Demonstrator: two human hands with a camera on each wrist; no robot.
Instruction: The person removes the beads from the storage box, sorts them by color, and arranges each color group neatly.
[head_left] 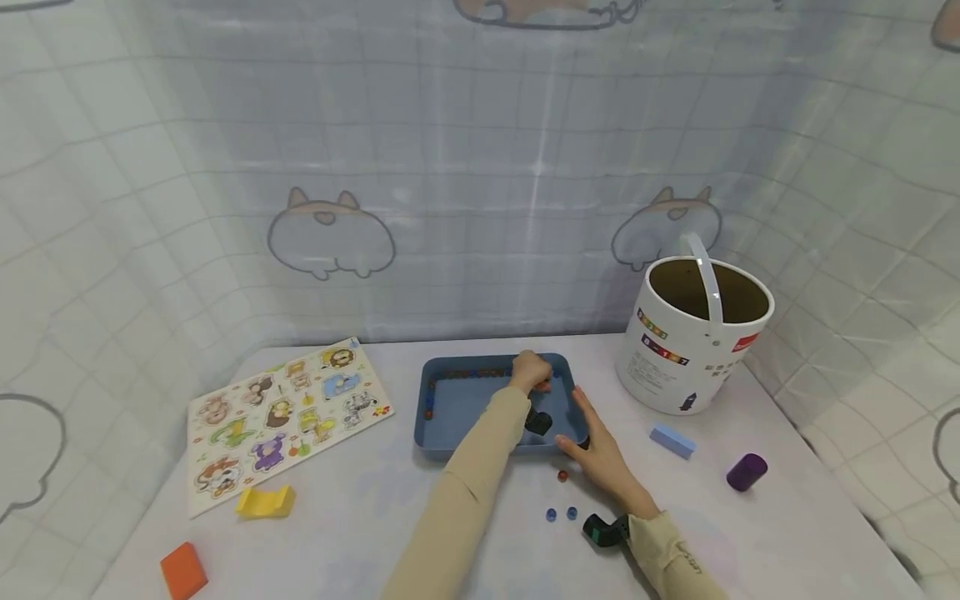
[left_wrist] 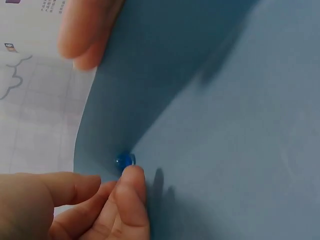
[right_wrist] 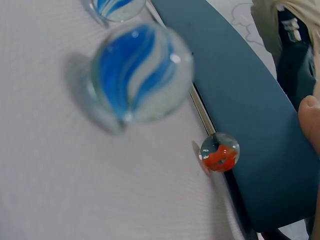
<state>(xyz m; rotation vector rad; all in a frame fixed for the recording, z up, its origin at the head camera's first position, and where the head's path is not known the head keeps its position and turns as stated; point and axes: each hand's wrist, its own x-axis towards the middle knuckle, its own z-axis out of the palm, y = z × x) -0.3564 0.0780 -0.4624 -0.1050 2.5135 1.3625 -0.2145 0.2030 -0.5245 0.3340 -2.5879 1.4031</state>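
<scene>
A blue-grey tray (head_left: pixel 465 421) holds a row of small marbles (head_left: pixel 429 400) along its left and far walls. My left hand (head_left: pixel 531 369) reaches into its far right corner. There, in the left wrist view, a blue marble (left_wrist: pixel 125 161) sits against the wall, right at a curled fingertip. I cannot tell whether the fingers pinch it. My right hand (head_left: pixel 600 454) lies at the tray's near right corner, thumb spread and fingers straight along the right rim. An orange-red marble (right_wrist: pixel 220 152) and two blue-swirled marbles (right_wrist: pixel 142 72) lie on the table before the tray.
Right of the tray stands a white bucket (head_left: pixel 652 375), with a light blue block (head_left: pixel 672 442) and a purple cylinder (head_left: pixel 747 472) in front. On the left lie an animal puzzle board (head_left: pixel 315 379), a yellow block (head_left: pixel 266 502) and an orange block (head_left: pixel 183 571).
</scene>
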